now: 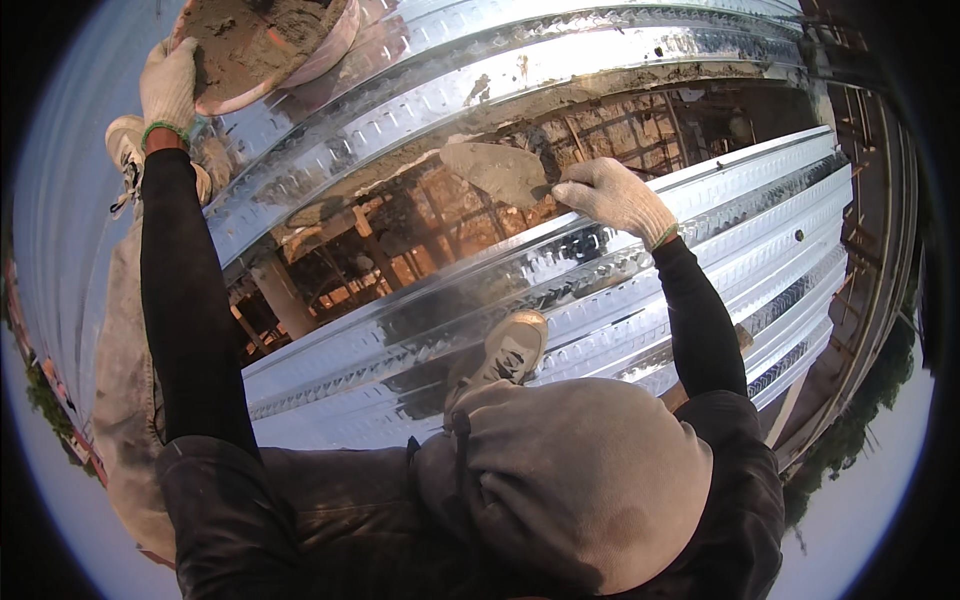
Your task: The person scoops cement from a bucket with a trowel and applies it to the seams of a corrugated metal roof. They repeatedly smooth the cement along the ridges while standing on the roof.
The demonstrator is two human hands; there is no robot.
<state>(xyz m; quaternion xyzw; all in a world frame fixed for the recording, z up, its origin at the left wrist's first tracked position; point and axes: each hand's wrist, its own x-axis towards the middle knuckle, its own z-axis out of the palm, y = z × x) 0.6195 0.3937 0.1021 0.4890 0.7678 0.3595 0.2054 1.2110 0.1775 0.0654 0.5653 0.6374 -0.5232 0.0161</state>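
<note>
My left hand (168,88), in a knitted white glove, grips the rim of a pinkish basin (322,75) at the upper left. Wet grey mortar (245,50) lies in the basin. My right hand (615,198), gloved the same way, is closed round the handle of a trowel, most of which it hides. The trowel's mortar-smeared blade (495,172) points left, over the long gap between the metal sheets. Along the gap's far side, a mortar-covered edge (590,95) runs beneath the upper corrugated metal sheet (600,50).
My shoes stand on either side of the gap, one (125,150) at the left and one (517,345) on the nearer corrugated sheet (600,300). Through the gap show wooden props and brickwork (420,220) below. At the right, the sheets end beside a long beam (870,300).
</note>
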